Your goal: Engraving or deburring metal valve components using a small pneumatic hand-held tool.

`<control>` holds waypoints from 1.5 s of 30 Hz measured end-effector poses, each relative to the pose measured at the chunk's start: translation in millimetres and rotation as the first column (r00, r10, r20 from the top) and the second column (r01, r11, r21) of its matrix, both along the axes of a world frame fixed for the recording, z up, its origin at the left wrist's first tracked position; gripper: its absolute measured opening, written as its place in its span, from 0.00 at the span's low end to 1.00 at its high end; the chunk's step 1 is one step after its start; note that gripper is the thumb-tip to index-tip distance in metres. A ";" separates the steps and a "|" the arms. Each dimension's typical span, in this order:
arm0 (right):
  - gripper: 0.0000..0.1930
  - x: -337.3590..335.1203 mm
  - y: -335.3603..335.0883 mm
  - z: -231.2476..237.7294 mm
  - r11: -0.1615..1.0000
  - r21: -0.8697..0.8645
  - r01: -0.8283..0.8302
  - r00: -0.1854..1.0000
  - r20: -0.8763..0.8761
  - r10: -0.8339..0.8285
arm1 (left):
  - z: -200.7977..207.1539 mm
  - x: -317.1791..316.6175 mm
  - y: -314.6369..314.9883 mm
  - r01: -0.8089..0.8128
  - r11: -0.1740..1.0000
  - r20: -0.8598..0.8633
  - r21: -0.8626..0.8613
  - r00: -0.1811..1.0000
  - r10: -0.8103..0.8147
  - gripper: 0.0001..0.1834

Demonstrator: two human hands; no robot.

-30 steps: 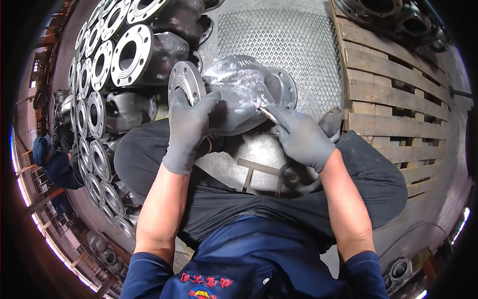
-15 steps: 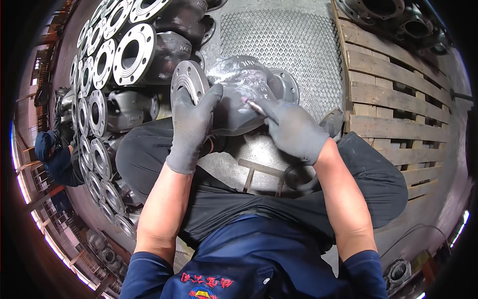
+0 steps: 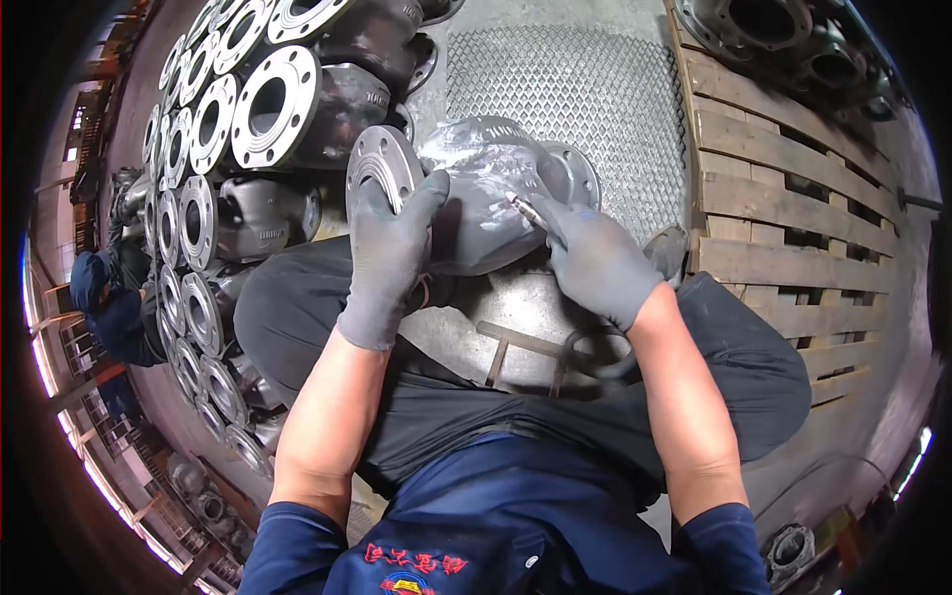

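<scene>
A grey cast valve body (image 3: 481,223) with a round flange at each end lies in front of me, above my crossed legs. Whitish smears cover its upper side. My left hand (image 3: 390,243), in a grey glove, is closed round the near-left flange (image 3: 385,164), thumb on the body side. My right hand (image 3: 600,253), also gloved, grips a slim metal pen-shaped grinder (image 3: 529,211). Its pale tip is at the body's middle; whether it touches the surface I cannot tell. The palm hides the rest of the grinder.
Stacked flanged valve bodies (image 3: 278,104) crowd the left side. A wooden pallet (image 3: 793,243) lies to the right, with more castings (image 3: 828,64) beyond. Expanded metal mesh (image 3: 565,79) lies ahead. A dark hose loop (image 3: 600,372) hangs below my right wrist. Another person (image 3: 109,307) is at far left.
The grinder's tip has shifted slightly right across the valve body, along with my right hand. The view has moved a little; my left hand keeps its hold on the flange.
</scene>
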State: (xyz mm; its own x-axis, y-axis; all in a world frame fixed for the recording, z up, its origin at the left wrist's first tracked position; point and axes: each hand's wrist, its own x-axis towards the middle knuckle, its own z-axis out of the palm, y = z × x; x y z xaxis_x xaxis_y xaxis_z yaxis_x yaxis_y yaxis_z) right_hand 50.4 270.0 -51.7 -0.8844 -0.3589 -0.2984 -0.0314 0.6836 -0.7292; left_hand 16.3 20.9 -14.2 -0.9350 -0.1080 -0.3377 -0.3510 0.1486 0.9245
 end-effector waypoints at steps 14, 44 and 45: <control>0.25 -57.4 -3.8 12.9 0.987 -0.041 -0.156 0.987 0.038 0.158 | 8.2 2.0 9.3 -0.091 0.992 -0.078 -0.092 0.993 0.084 0.25; 0.24 14.0 -6.7 12.4 0.981 -0.005 0.195 0.974 0.118 -0.193 | 3.7 -6.2 11.9 -0.029 0.999 0.022 0.031 0.999 0.028 0.37; 0.24 19.3 -9.0 9.5 0.982 -0.089 0.165 0.986 0.000 -0.165 | 5.4 -5.4 13.6 -0.027 0.999 0.024 0.033 0.999 0.026 0.37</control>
State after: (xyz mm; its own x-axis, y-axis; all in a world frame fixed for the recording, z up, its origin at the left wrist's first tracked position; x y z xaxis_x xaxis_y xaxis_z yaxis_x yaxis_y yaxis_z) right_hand 69.7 261.0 -42.2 -0.9358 -0.2324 -0.2653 0.0709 0.6130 -0.7869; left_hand 10.8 34.5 -8.8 -0.9238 -0.1212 -0.3632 -0.3760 0.1081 0.9203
